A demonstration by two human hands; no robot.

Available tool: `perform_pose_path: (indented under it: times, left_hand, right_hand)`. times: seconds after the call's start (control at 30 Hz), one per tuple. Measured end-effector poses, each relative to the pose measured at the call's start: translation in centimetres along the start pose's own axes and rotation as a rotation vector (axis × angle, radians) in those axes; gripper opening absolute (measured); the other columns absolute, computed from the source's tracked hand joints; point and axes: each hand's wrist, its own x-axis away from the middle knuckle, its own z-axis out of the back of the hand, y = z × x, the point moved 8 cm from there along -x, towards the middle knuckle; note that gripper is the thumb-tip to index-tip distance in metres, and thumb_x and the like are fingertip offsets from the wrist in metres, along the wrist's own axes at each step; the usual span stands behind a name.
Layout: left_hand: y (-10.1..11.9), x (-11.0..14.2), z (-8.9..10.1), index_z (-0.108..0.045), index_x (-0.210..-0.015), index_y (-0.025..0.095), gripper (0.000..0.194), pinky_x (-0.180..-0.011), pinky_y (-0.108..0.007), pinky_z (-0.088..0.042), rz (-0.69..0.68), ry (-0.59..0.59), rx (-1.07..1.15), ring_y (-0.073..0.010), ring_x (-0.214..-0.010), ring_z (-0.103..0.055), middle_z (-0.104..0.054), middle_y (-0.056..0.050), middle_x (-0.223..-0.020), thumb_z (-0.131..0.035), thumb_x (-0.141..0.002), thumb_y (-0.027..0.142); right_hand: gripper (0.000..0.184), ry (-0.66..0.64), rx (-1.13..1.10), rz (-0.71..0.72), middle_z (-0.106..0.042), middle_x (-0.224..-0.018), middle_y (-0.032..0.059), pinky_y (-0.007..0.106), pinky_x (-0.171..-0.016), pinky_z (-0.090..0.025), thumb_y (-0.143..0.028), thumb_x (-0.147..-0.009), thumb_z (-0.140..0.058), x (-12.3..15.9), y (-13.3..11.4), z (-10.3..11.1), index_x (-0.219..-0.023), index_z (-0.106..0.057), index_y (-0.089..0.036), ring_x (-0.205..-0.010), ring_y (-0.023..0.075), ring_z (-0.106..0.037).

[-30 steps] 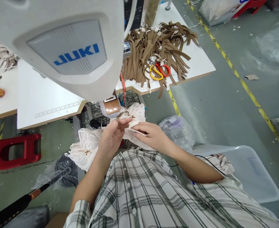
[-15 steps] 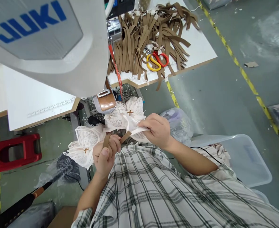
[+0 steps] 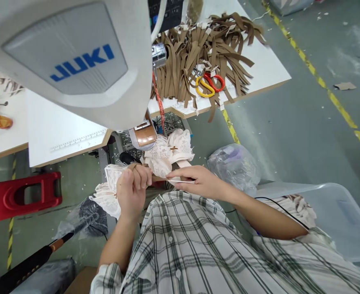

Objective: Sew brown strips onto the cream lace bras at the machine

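Observation:
My left hand point(image 3: 132, 190) is closed around a brown strap point(image 3: 158, 179), which runs across to my right hand. Fingers fairly straight, my right hand point(image 3: 200, 181) pinches the pale edge of a white lace bra point(image 3: 180, 145) where the strap meets it; the exact join is hidden. Small brown crossed threads point(image 3: 174, 148) show on this bra. Another white lace bra point(image 3: 102, 196) hangs behind and left of my left hand. Just above the bras is the sewing machine's rounded arm end point(image 3: 145, 134).
The white sewing machine head point(image 3: 118, 94) looms at upper left. Many brown straps point(image 3: 195, 45) and red-and-yellow scissors point(image 3: 209, 85) lie on the white table point(image 3: 272, 69). A clear bin point(image 3: 330, 200) stands at right, a plastic bag point(image 3: 235, 165) beside it, and a red stool point(image 3: 23, 196) at left.
The camera view has shifted, so the scene sits lower and further right. My left hand has turned into a tighter fist, and my right fingers have straightened along the bra edge. The strap is stretched straighter between my hands.

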Motion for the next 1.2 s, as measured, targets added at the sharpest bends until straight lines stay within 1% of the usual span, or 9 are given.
perform_pose_path:
  times: [0.13, 0.27, 0.43, 0.73, 0.83, 0.93, 1.0, 1.1, 1.2]
  left_hand:
    - [1.1, 0.0, -1.5, -0.024, -0.049, 0.018, 0.057, -0.067, -0.035, -0.044, -0.081, -0.167, 0.003, -0.0124, -0.046, -0.042, -0.027, 0.003, -0.043, -0.039, -0.101, 0.037]
    - [0.8, 2.3, -2.8, -0.033, -0.053, 0.019, 0.049, -0.063, -0.036, -0.045, -0.215, -0.333, -0.213, -0.0136, -0.048, -0.046, -0.037, 0.002, -0.047, -0.045, -0.099, 0.035]
    - [0.6, 4.5, -3.0, -0.046, -0.06, 0.022, 0.04, -0.062, -0.037, -0.048, -0.367, -0.399, -0.409, -0.016, -0.053, -0.05, -0.042, 0.002, -0.051, -0.046, -0.097, 0.037]
    - [0.6, 4.3, -3.0, -0.046, -0.058, 0.02, 0.042, -0.065, -0.038, -0.048, -0.354, -0.404, -0.389, -0.0156, -0.053, -0.05, -0.043, 0.002, -0.05, -0.047, -0.098, 0.037]
    - [0.0, 1.7, -2.5, -0.055, -0.065, 0.02, 0.045, -0.07, -0.037, -0.05, -0.184, -0.276, -0.39, -0.0165, -0.061, -0.057, -0.055, -0.002, -0.06, -0.039, -0.102, 0.039]
    - [-1.6, 0.2, -2.5, -0.067, -0.106, 0.02, 0.04, -0.096, -0.043, -0.05, 0.014, -0.26, -0.601, -0.0237, -0.102, -0.066, -0.07, -0.01, -0.106, -0.034, -0.104, 0.043]
    - [-2.9, 1.1, -3.3, -0.052, -0.137, 0.02, 0.051, -0.108, -0.05, -0.042, -0.013, -0.364, -0.764, -0.0299, -0.128, -0.055, -0.06, -0.015, -0.135, -0.035, -0.101, 0.053]
    - [-6.7, 4.4, -4.2, -0.022, -0.156, 0.013, 0.104, -0.118, -0.059, -0.029, -0.191, -0.519, -0.912, -0.0415, -0.147, -0.031, -0.03, -0.025, -0.159, -0.057, -0.079, 0.075]
    - [-11.6, 5.9, -2.6, -0.045, -0.144, 0.017, 0.066, -0.119, -0.062, -0.024, -0.336, -0.385, -1.172, -0.0399, -0.143, -0.039, -0.046, -0.024, -0.15, -0.059, -0.089, 0.051]
  right_hand:
    - [0.025, 0.367, 0.272, 0.12, -0.066, -0.069, 0.0008, 0.023, -0.058, -0.039, -0.023, -0.093, -0.052, 1.4, -0.5, 1.9, -0.104, -0.075, -0.024, -0.062, 0.0117, -0.057]
    - [0.019, 0.627, 0.42, 0.282, -0.059, -0.057, -0.001, 0.024, -0.052, -0.037, -0.027, -0.094, -0.055, 3.1, -1.7, 3.2, -0.091, -0.074, -0.025, -0.051, 0.0107, -0.05]
    - [0.026, 0.627, 0.392, 0.291, -0.058, -0.057, 0.0003, 0.026, -0.053, -0.039, -0.039, -0.097, -0.052, 3.5, -1.5, 3.3, -0.092, -0.074, -0.027, -0.052, 0.0118, -0.051]
    - [0.03, 0.535, 0.277, 0.144, -0.06, -0.061, 0.0023, 0.027, -0.058, -0.04, -0.045, -0.095, -0.051, 3.1, -0.1, 3.1, -0.095, -0.075, -0.027, -0.058, 0.0139, -0.054]
    - [0.031, 0.248, 0.024, -0.057, -0.07, -0.079, 0.0037, 0.028, -0.068, -0.045, -0.045, -0.094, -0.053, 1.2, 1.3, 1.7, -0.103, -0.074, -0.025, -0.073, 0.0155, -0.062]
    - [0.035, -0.05, -0.564, -0.269, -0.073, -0.089, 0.0029, 0.03, -0.074, -0.05, -0.053, -0.088, -0.059, 0.6, 2.6, -1.2, -0.103, -0.072, -0.024, -0.08, 0.0172, -0.066]
    - [0.042, 0.059, -0.959, -0.387, -0.073, -0.092, 0.0023, 0.033, -0.075, -0.053, -0.06, -0.084, -0.06, 0.9, 3.6, -1.4, -0.106, -0.069, -0.026, -0.082, 0.0186, -0.067]
    - [0.05, 0.303, -1.229, -0.454, -0.073, -0.1, 0.0034, 0.04, -0.079, -0.055, -0.066, -0.085, -0.052, 2.2, 4.4, -0.7, -0.118, -0.064, -0.03, -0.092, 0.0231, -0.069]
    - [0.047, 0.382, -1.17, -0.457, -0.073, -0.102, 0.0039, 0.042, -0.08, -0.054, -0.062, -0.091, -0.045, 4.0, 3.8, 0.3, -0.124, -0.061, -0.033, -0.095, 0.0245, -0.069]
